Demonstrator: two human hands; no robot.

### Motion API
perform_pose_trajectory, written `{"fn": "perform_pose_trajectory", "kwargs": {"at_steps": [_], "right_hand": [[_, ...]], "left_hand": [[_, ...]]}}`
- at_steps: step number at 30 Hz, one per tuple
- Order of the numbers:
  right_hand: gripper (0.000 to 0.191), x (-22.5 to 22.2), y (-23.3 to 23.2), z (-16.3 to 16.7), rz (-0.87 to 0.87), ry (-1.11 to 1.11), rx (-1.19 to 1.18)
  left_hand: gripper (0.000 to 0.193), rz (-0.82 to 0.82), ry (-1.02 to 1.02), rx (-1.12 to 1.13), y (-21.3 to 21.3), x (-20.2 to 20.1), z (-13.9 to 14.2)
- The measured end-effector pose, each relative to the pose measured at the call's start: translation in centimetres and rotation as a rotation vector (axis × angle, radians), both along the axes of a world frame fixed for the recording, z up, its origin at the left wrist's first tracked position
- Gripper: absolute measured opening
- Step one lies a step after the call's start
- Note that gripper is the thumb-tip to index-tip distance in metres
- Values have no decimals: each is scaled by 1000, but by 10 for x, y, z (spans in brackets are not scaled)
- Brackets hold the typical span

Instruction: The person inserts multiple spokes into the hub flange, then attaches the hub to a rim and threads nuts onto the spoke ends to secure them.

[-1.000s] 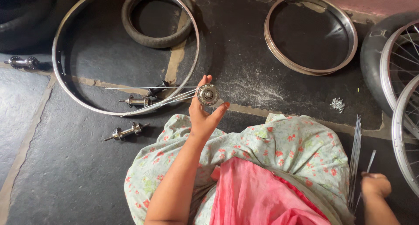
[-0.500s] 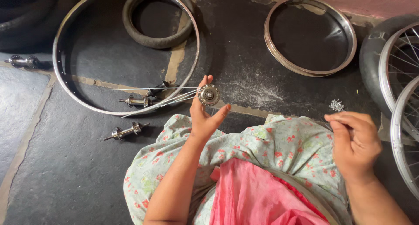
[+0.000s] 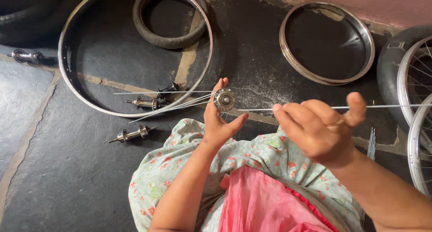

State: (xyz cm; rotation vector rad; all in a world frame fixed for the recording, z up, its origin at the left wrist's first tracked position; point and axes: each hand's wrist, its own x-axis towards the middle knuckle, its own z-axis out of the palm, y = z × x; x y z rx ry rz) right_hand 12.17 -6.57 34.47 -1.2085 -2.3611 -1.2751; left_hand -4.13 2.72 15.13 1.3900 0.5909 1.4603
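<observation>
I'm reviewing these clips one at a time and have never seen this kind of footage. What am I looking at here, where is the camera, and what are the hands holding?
There is no machine here: a person sits on a dark stone floor, and the single camera is worn on their head, looking down over their lap at their two bare hands.

The left hand holds up a small metal wheel hub, with several thin spokes already fanning out from it. The right hand pinches one more long spoke, whose tip points at the hub.

On the floor lie a large bare metal rim, a smaller rim, a small rubber tyre, and three loose hubs. Finished spoked wheels show at the right edge, with a bundle of spare spokes nearby.
</observation>
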Motion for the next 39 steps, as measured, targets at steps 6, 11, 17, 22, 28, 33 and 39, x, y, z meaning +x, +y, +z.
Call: {"fn": "perform_pose_trajectory", "kwargs": {"at_steps": [6,11,17,22,28,33,39], "right_hand": [[9,-10,13,-5,73,-106,26],[9,-13,15,-8,84,-93,4],[8,-11,17,-6,92,-147,41],[10,-7,19,-10,157,-126,-35],[8,-9,30,-18,254,-157,-60],[7,-6,50,-23,488,-110,-112],[22,56,4,-59,457,215,-73]], "left_hand": [[100,81,62,93,-2,0,1],[101,75,103,59,-3,-1,3],[99,85,95,93,-3,-1,5],[97,98,110,90,-3,-1,5],[93,116,142,106,-6,0,2],[92,99,139,115,-5,2,1],[94,108,157,90,-4,0,3]]}}
